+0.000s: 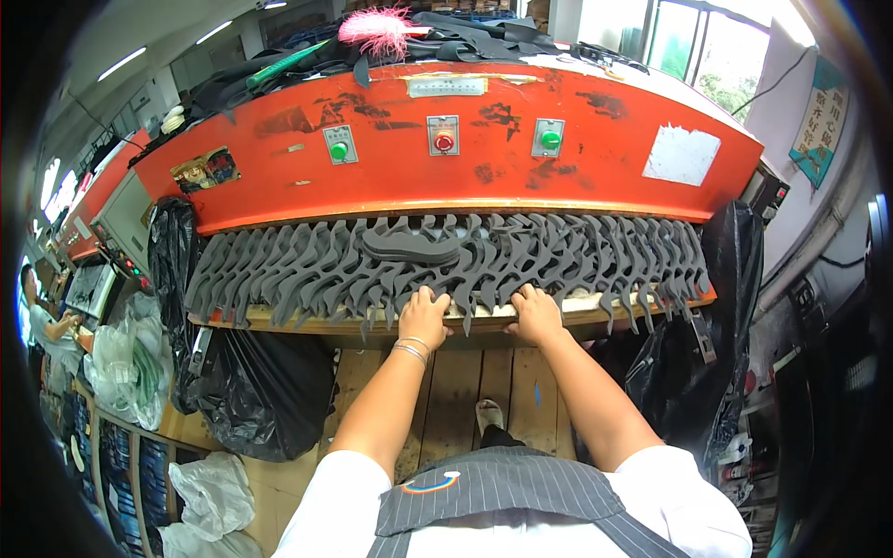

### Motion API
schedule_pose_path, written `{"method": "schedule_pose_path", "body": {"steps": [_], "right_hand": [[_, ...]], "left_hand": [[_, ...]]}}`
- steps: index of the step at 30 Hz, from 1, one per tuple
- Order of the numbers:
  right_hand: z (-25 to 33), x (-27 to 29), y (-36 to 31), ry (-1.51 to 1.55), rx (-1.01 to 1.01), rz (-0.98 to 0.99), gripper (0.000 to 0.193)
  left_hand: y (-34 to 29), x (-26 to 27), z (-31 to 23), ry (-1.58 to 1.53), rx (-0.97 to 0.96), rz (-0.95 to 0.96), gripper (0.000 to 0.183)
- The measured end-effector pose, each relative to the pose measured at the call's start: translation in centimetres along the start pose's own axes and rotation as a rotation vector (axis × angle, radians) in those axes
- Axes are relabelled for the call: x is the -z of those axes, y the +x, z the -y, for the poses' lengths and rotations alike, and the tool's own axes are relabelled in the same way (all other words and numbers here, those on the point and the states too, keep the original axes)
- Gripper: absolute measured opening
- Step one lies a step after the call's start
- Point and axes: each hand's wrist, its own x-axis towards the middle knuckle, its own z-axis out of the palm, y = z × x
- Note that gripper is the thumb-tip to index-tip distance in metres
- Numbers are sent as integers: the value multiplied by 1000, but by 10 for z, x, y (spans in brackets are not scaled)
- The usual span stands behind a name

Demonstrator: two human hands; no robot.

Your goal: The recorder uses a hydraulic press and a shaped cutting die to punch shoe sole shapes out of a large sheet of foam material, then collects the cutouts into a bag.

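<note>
A wide, dark grey foam sheet [307,265], cut into a web of curved openings, lies across the bed of a red machine [372,191]. Its ragged strips hang over the bed's front edge. My left hand [425,318] is closed on that hanging front edge, just left of the middle. To the right of it, my right hand [537,316] grips the same edge, fingers on top. What lies under my fingers is partly hidden. A small stack of sole-shaped foam pieces [411,247] rests on the web beyond my left hand.
Green buttons [339,151] and a red button [444,141] sit on the machine's front. Black plastic bags [256,395] hang at both sides. Dark scraps [484,35] and a pink fringed thing [377,33] lie on top. Far left, a person [54,321] works.
</note>
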Motion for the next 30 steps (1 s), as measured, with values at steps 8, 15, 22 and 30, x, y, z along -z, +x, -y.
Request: {"method": "schedule_pose_path", "body": {"steps": [8,15,22,30], "right_hand": [[0,4,13,-12,-47,102,54],[-36,40,53,136,28,388,52],[-73,58,186,589,-96,-162,27],[-55,-43,292,-69,-503,-162,59]], "left_hand": [[9,-3,1,23,38,42,49],[44,-1,1,-37,-3,100,46],[83,47,38,-336,61,457,47],[116,-49,120,-6,-127,-43,69]]}}
